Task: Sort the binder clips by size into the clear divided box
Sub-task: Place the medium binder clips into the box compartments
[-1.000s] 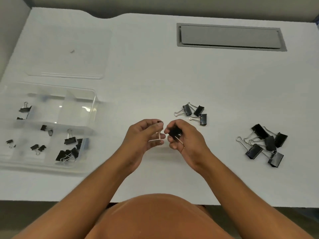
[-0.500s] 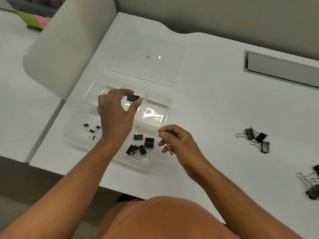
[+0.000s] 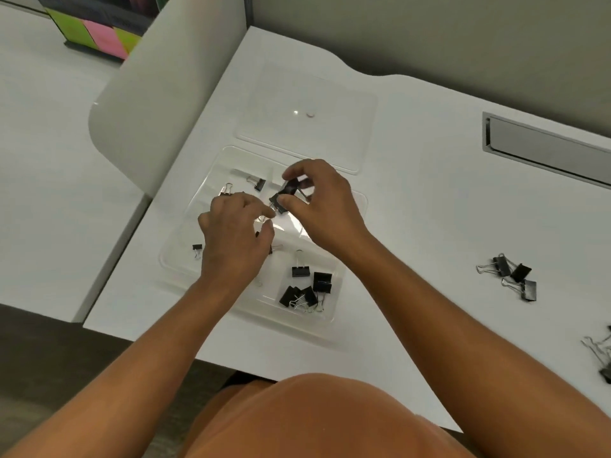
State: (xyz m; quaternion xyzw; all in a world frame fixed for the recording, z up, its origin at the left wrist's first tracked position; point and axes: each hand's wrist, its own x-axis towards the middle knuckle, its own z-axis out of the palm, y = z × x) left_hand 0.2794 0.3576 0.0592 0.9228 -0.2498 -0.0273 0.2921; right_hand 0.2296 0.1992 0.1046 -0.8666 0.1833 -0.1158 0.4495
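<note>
Right hand [image 3: 322, 206] has moved over the clear box [image 3: 358, 206], joining the left hand [image 3: 236, 239].
Its grip pinches a black clip [image 3: 285, 195] above the box's far compartments; left grip curled, contents unclear. No writing is legible.

The left hand [image 3: 236, 239] covered the middle of the clear plastic divided box [image 3: 350, 294], so the compartments beneath it could not be read. The black binder clip [image 3: 285, 195] pinched in the right hand [image 3: 325, 209] was motion-blurred and half hidden by fingers; its size was unclear. At the right edge, a heap of black wire-handled clips [image 3: 600, 355] was cut off. A tiny speck on the transparent flat lid [image 3: 330, 94] stayed unidentifiable.
</note>
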